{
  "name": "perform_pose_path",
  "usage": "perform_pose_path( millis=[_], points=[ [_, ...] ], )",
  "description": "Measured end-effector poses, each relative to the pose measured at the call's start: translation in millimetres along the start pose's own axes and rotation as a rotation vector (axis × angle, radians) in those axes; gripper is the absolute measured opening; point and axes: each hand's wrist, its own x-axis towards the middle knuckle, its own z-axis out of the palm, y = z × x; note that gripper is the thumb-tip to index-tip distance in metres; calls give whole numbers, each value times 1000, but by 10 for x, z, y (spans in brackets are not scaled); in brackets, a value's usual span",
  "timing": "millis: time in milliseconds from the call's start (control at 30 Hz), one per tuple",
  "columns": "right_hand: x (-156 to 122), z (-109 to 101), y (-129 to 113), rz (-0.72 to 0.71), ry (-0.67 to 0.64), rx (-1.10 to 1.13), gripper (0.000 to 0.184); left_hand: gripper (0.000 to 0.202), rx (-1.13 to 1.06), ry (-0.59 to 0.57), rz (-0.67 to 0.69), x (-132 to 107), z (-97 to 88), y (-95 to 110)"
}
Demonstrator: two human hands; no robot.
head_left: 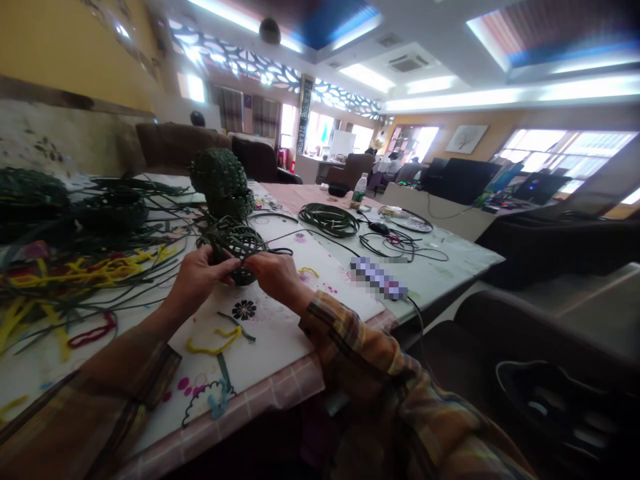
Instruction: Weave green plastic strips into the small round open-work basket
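Both my hands hold a small dark green woven basket piece (235, 245) just above the table (280, 390). My left hand (200, 277) grips its left side with fingers curled. On its right side, my right hand (273, 272) pinches the weave and a loose green strand. Behind it stands a taller dark green woven form (221, 181).
Loose green, yellow and red strips (75, 280) cover the table's left. A coil of green strips (329, 219), black cables (400, 245), a water bottle (358, 189) and a blurred flat object (379, 278) lie to the right. Dark chairs (550, 247) stand beyond the table's right edge.
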Motion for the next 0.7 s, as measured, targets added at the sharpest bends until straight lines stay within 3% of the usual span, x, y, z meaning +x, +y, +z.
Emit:
perform_pose_path(
  millis=[133, 233, 367, 500, 700],
  points=[
    [-10, 91, 111, -37, 114, -14, 29, 40, 9, -13, 16, -15, -2, -12],
    [-4, 159, 165, -30, 179, 128, 31, 40, 7, -13, 18, -24, -6, -3],
    [25, 302, 161, 107, 237, 703, 25, 41, -12, 37, 13, -27, -28, 23],
    [32, 385, 97, 237, 142, 1134, 38, 41, -38, 36, 10, -56, -41, 68],
    [8, 278, 65, 209, 172, 1061, 26, 39, 23, -120, 18, -130, 7, 167]
  ],
)
